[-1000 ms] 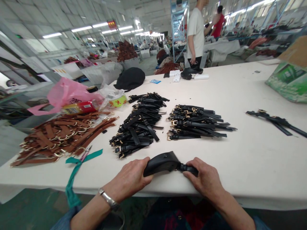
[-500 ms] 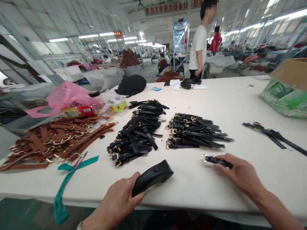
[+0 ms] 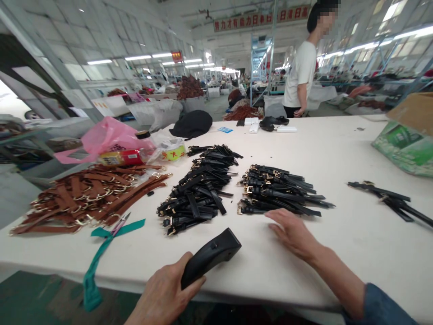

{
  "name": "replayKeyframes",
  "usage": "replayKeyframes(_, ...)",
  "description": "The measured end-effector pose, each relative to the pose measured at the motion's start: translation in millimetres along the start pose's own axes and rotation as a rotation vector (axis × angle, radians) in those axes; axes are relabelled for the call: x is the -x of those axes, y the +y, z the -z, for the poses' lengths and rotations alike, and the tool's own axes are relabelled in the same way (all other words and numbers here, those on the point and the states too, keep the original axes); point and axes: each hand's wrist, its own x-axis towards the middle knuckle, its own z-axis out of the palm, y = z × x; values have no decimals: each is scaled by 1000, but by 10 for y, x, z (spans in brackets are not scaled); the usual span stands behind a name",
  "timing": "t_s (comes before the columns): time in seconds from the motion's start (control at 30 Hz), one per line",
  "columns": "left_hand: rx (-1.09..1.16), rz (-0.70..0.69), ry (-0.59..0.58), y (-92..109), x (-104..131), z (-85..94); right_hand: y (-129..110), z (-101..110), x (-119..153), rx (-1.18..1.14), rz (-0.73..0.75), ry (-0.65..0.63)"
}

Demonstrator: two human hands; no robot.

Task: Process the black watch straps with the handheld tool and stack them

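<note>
My left hand (image 3: 169,284) is wrapped round a black handheld tool (image 3: 211,257) above the table's front part. My right hand (image 3: 294,232) is empty, its fingers apart, just in front of the right pile of black buckled straps (image 3: 277,189). A second, taller pile of black straps (image 3: 203,185) lies left of that one. A few more black straps (image 3: 389,196) rest at the right. Brown straps with metal rings (image 3: 91,194) are heaped on the left, beside scissors (image 3: 120,224) and a teal ribbon (image 3: 98,259) that hangs over the front edge.
A pink bag (image 3: 111,137), a red and yellow bottle (image 3: 123,157) and a black cap (image 3: 192,124) are at the back left. A green box (image 3: 406,142) stands at the right edge. Beyond the white table (image 3: 270,271), a person in a white shirt (image 3: 302,74) stands.
My right hand has moved left and no longer holds the short black buckled strap. A black strap has been added to those at the right. The view has shifted, and the person appears farther right.
</note>
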Motion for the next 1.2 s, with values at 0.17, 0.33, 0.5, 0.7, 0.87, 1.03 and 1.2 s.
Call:
replayKeyframes(0.17,58,-15,-15,23,92,-35,-289,-278,-268,69,-44,-9)
replayKeyframes(0.33,73,-23,-23,33,151,-86,-247,-387,-324,120,-158,3)
replayKeyframes(0.5,62,-14,-74,63,185,-85,-368,-384,-113,73,-176,-22)
replayKeyframes(0.7,47,-36,-72,64,233,-156,-475,-269,500,-168,-149,0)
replayKeyframes(0.87,-4,-86,-110,196,233,-133,-497,-255,734,-250,-188,36)
replayKeyframes(1.03,-49,-201,-120,438,203,-24,-513,-284,730,-317,-225,82)
replayKeyframes(1.2,-190,-238,-120,585,115,23,-498,-290,723,-340,-263,118)
